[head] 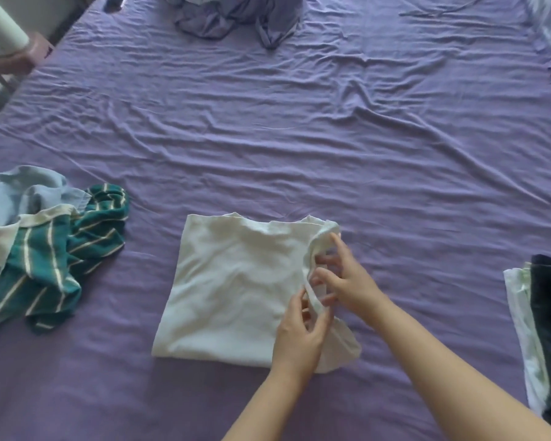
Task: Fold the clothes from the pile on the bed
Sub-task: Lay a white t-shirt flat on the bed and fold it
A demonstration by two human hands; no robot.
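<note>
**Both hands working the right edge of a white shirt on the bed**

Purple sheet (pixel 331 148) is covering the whole bed, lying wrinkled w/ long creases running across it; it's filling nearly the entire view. The white shirt (pixel 233 288) is lying flat on the sheet near the front, centre, partly folded into a rough rectangle, neckline at its far edge, fabric soft and lightly creased. Its right edge is bunching up where the hands are meeting.

Left hand (pixel 298 335) is sitting at the shirt's near-right corner, fingers curling and pinching a strip of the white fabric. Right hand (pixel 347 278) is just beyond it, at the shirt's right edge, thumb and fingers curling round the same gathered fold.

Left of the shirt, an unfolded heap is lying: a green striped garment (pixel 61 259) touching a pale blue garment (pixel 23 192) behind it. Right of the shirt, well apart, a folded stack (pixel 541 338) of white and dark pieces is sitting at the frame edge.

Far beyond the shirt, a crumpled lilac bundle (pixel 233 17) is resting on the sheet. Far left of that, off the bed, a white cylinder (pixel 0 27) is showing; can't tell what it is.
</note>
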